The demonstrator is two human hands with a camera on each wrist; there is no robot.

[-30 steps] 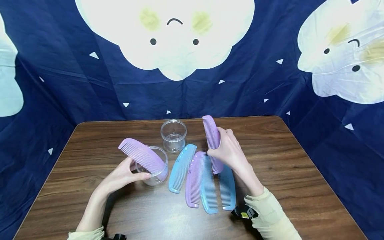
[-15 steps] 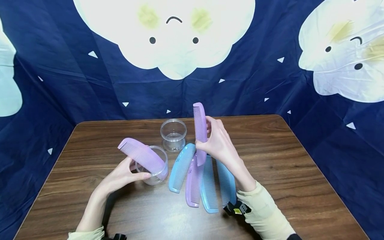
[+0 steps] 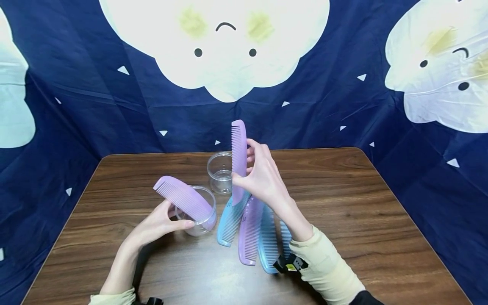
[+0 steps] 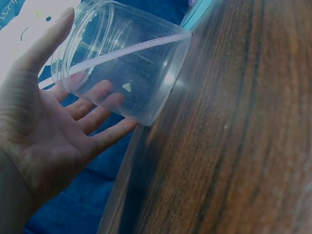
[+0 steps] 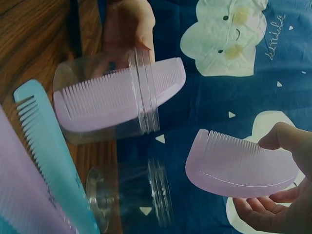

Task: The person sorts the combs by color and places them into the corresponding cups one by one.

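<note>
Purple curved plastic comb (image 3: pixel 240 154) is pinched by right hand (image 3: pixel 263 173), clear round plastic jar (image 4: pixel 134 73) gripped by left hand (image 3: pixel 160 224), best braced steady imo.

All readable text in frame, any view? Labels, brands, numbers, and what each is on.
"smile": on the blue backdrop, right wrist view.
Unreadable, blurred and cut off: lettering on the backdrop, left wrist view.
Unreadable, too small: print on the leftmost blue comb and the purple comb beside it.
Yellow label by the right sleeve: too small to tell.
</note>
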